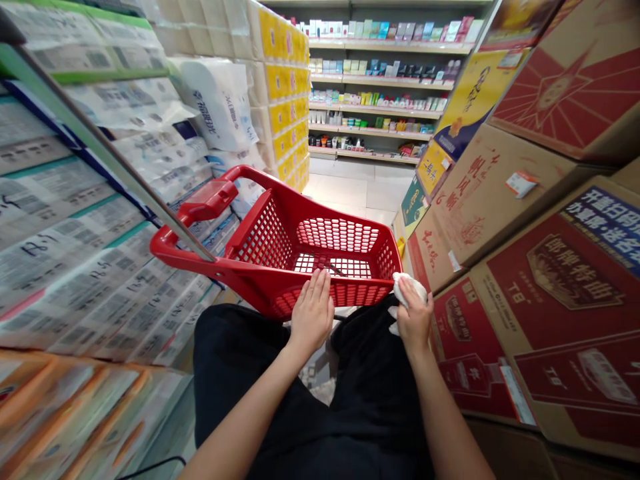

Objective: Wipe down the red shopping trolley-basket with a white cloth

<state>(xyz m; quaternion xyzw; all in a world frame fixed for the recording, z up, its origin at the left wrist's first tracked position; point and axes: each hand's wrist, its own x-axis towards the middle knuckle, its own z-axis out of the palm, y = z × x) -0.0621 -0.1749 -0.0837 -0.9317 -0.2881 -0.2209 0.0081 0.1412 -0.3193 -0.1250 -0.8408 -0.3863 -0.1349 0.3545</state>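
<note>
A red plastic shopping basket (345,233) with perforated walls and a metal pull handle (115,153) stands in front of my knees, its inside bare apart from the slotted floor. My left hand (313,310) lies flat with fingers stretched over the near rim and side wall. At the basket's right front corner, my right hand (415,310) is closed around a crumpled white cloth (409,290), which touches the end of the rim. Part of the cloth hangs below my fingers.
Stacked tissue packs (100,267) rise close on the left, with yellow-labelled paper packs (287,100) beyond. Cardboard boxes (550,280) are piled close on the right. Past the tiled aisle floor (345,183), shelves (380,80) hold small boxes and bottles.
</note>
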